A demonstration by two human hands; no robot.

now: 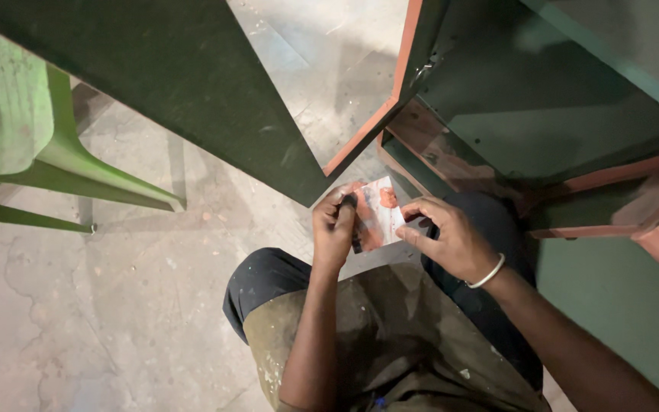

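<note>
My left hand [335,227] and my right hand [449,239] both grip a small flat packet [379,213], white with red-orange patches and a dark strip along its left side. The left hand pinches the packet's left edge with fingers curled. The right hand holds its right edge between thumb and fingers; a pale bangle [489,271] sits on that wrist. The packet hangs above my knees [265,278] in dark trousers, just below the corner of a dark green panel [192,84].
A dark green metal cabinet with red-brown edges [543,114] stands ahead and to the right, its panel angled open. A green plastic chair [47,152] stands at the left on the stained concrete floor [116,305].
</note>
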